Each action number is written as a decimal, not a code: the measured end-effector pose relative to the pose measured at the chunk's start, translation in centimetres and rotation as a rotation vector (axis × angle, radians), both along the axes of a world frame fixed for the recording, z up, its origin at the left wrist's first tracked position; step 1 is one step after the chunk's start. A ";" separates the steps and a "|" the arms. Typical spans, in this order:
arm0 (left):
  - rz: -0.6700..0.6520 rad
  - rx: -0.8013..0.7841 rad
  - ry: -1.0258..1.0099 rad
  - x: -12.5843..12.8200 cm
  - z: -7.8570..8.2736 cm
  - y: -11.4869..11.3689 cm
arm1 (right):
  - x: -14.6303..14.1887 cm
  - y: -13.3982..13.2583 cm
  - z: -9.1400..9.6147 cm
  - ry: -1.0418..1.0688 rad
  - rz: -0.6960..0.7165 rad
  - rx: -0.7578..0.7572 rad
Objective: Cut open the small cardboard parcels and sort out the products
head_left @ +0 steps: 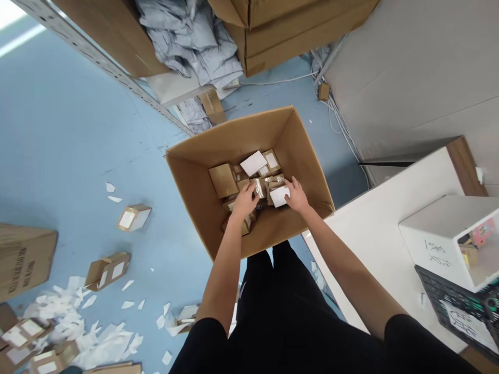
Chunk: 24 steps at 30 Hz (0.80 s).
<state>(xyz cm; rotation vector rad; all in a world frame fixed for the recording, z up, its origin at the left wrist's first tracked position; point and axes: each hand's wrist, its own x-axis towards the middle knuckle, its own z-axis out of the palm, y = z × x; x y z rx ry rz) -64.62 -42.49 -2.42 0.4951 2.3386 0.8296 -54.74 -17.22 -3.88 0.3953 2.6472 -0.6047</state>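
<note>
A large open cardboard carton stands below me, with several small brown boxes inside. My left hand reaches into it, thumb and fingers apart, beside a small taped box. My right hand is at the carton's right side, its thumb and fingers on the edge of a small box with a white label. Behind the hands lie a white-topped box and a labelled box. A plain brown box sits at the left inner wall. The undersides of the boxes are hidden.
Loose small boxes and torn white paper lie on the blue floor at left. A metal shelf with grey mailing bags stands ahead. On the right are a white table, a white bin and cables.
</note>
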 end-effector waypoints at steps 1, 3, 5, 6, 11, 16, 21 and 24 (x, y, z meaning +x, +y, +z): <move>-0.013 -0.012 -0.024 0.1 -1.3 0.9 | -0.1 0.7 -1.1 -0.037 -0.001 0.003; -0.031 -0.045 -0.082 0.2 -4.0 2.9 | -0.5 2.1 -3.4 -0.111 -0.010 0.008; -0.036 -0.080 -0.145 0.2 -7.2 4.8 | -1.1 3.6 -6.2 -0.182 -0.026 0.018; -0.032 -0.091 -0.172 0.2 -8.9 5.7 | -1.4 4.4 -7.6 -0.218 -0.035 0.025; 0.043 -0.125 -0.303 1.3 -18.6 9.0 | -1.8 6.7 -15.5 -0.371 -0.085 0.047; 0.125 -0.172 -0.475 4.9 -27.4 10.2 | -0.3 7.5 -22.2 -0.534 -0.144 0.051; 0.131 -0.183 -0.537 9.3 -32.6 11.4 | 1.0 9.4 -27.5 -0.593 -0.240 0.055; 0.142 -0.194 -0.548 11.1 -34.5 12.6 | 1.3 10.2 -30.5 -0.503 -0.260 0.014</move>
